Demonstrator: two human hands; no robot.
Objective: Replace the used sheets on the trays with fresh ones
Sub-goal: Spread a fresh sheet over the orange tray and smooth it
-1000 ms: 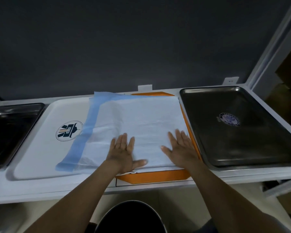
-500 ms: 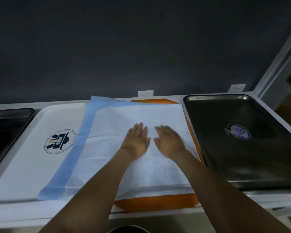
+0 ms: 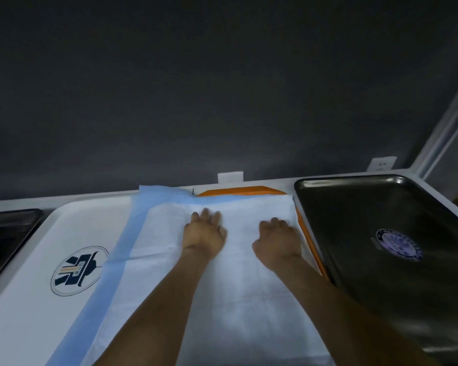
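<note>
**A:** Where are the hands?

**B:** Both are on the sheet [image 3: 222, 291], towards its far end. The left hand [image 3: 204, 233] lies palm down with fingers straight and together. It is flat against the paper and grips nothing. The right hand [image 3: 276, 240] is near it, closer to the sheet's right edge, and also palm down. Its fingers bend out of sight past the knuckles, so I cannot tell whether they press flat or pinch the paper.

**A:** And the sheet itself?

**B:** It is white, with a pale blue border [image 3: 132, 233] down its left side and across the far-left corner. It is spread over the orange tray [image 3: 249, 192], which shows only at the far edge and as a thin strip on the right. The sheet's left part overlaps the white tray [image 3: 37, 260] next to it.

**A:** Any writing?

**B:** None that I can read. The white tray carries 1 round emblem [image 3: 80, 270], a dark blue figure with an orange bar inside a thin ring, just beside the blue border. The metal tray [image 3: 368, 207] on the right has 1 round sticker [image 3: 398, 244] in blue and purple. Its lettering is too blurred to read.

**A:** What else?

**B:** A 4th tray, the dark tray [image 3: 6, 233], is at the far left. All 4 stand in a row on the white table [image 3: 64, 199] against a dark grey wall [image 3: 222, 88]. A white socket [image 3: 381, 165] sits on that wall above the metal tray.
</note>
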